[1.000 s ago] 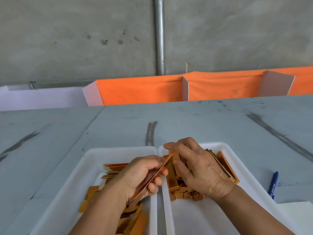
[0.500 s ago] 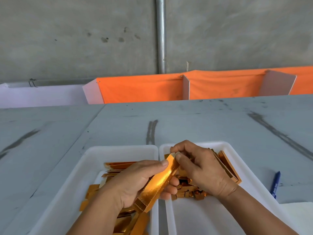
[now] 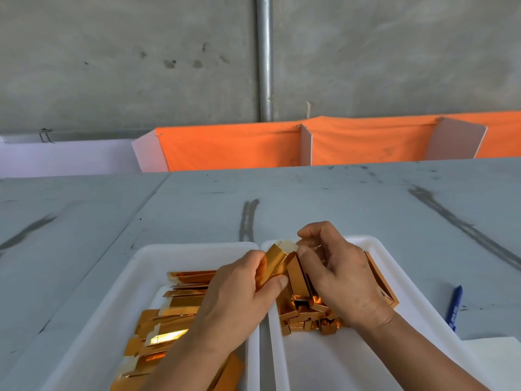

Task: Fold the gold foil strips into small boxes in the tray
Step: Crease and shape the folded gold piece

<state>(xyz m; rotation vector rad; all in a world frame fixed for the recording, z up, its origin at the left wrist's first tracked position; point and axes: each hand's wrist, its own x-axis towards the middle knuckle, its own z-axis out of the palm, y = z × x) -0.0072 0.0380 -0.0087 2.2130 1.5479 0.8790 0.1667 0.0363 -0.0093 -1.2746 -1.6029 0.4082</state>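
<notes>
1. The grey counter [image 3: 338, 198] bears dark streaks and scuffs.
2. Two white trays sit side by side at its near edge, rims touching: left tray [image 3: 158, 249], right tray [image 3: 375, 244].
3. A blue pen [image 3: 454, 309] lies right of them, just beside a white sheet [image 3: 493, 359].

Grey table [image 3: 338, 198], orange cloth [image 3: 231, 148], perhaps concrete wall [image 3: 127, 66].
</notes>
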